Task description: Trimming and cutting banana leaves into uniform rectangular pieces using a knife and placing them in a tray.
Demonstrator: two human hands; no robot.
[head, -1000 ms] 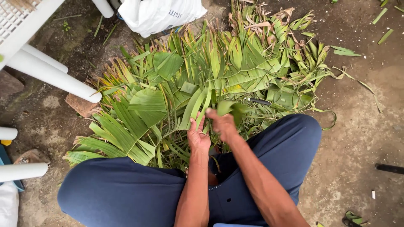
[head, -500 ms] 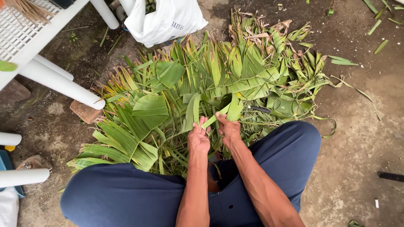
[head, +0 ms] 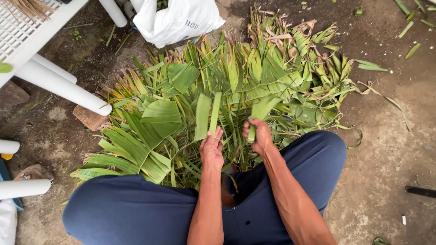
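I sit on the ground in dark blue trousers before a wide pile of green leaves (head: 190,90). My left hand (head: 212,148) pinches a narrow green leaf strip (head: 214,113) that stands upright next to a broader strip (head: 202,115). My right hand (head: 260,134) grips a separate folded green strip (head: 263,109), held a little to the right of the left one. Both hands hover just above the near edge of the pile, between my knees.
A white plastic bag (head: 175,20) lies behind the pile. White furniture legs (head: 63,86) and a slatted white surface (head: 27,27) stand at the left, with a flat brick (head: 88,118) beside them. Bare earth with loose leaf scraps (head: 411,50) spreads to the right.
My hands have drawn apart, splitting the leaf into separate strips; the left strip now stands upright and the right hand has moved rightward with its piece.
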